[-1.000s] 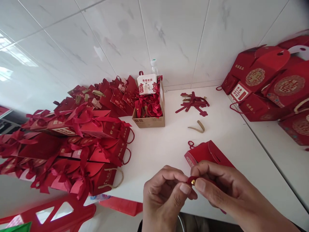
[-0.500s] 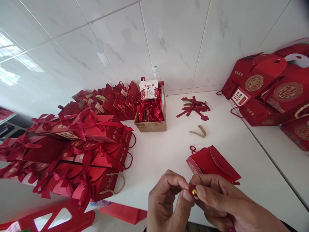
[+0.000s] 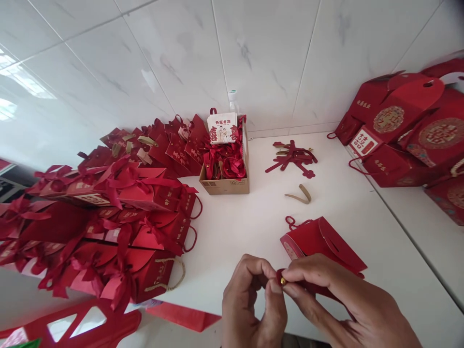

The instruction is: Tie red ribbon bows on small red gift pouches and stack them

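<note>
My left hand (image 3: 253,302) and my right hand (image 3: 326,297) meet at the bottom centre, both pinching a small red piece with a gold stud (image 3: 282,279) between thumbs and fingertips. Just behind my right hand lies a small red gift box (image 3: 319,241) on its side on the white table (image 3: 253,222), its flap open and a red cord loop at its upper left. What hangs below the red piece is hidden by my right hand.
A large heap of red gift bags with ribbons (image 3: 108,212) fills the left. A cardboard box (image 3: 226,183) of red ribbons and a printed card stands at the back centre. Red cutouts (image 3: 292,157) and a tan strip (image 3: 300,195) lie beyond. Bigger red boxes (image 3: 406,130) stack at right.
The view shifted slightly. My hands stayed together on the red studded piece, and the fingers shifted their pinch on it; the stud now shows less.
</note>
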A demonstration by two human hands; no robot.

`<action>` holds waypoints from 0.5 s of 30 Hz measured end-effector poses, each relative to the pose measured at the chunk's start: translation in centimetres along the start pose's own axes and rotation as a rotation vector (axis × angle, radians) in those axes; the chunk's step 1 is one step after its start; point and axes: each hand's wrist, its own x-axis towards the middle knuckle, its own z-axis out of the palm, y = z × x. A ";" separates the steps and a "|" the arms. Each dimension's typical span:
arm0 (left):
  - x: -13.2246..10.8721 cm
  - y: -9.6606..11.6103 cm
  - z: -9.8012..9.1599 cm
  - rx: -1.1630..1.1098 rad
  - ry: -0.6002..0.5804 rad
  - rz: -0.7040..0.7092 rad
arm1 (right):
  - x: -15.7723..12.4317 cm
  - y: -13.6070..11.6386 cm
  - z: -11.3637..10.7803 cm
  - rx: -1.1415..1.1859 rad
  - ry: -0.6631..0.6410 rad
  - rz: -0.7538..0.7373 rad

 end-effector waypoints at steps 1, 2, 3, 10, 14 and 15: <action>0.1 0.1 0.0 -0.007 -0.004 -0.020 | 0.0 0.2 0.1 -0.028 0.016 -0.018; 0.1 0.3 0.1 -0.014 -0.007 -0.039 | -0.1 0.3 0.2 -0.053 0.025 -0.029; 0.2 0.5 0.1 -0.019 -0.007 -0.055 | -0.1 0.4 0.3 -0.075 0.032 -0.040; 0.3 1.1 0.4 -0.009 0.014 -0.085 | -0.5 0.6 0.9 -0.117 0.089 -0.157; 0.3 1.4 0.6 -0.004 0.002 -0.087 | -0.8 0.7 1.0 -0.161 0.139 -0.157; 0.2 1.5 0.6 -0.011 -0.003 -0.096 | -0.7 0.6 1.1 -0.168 0.147 -0.148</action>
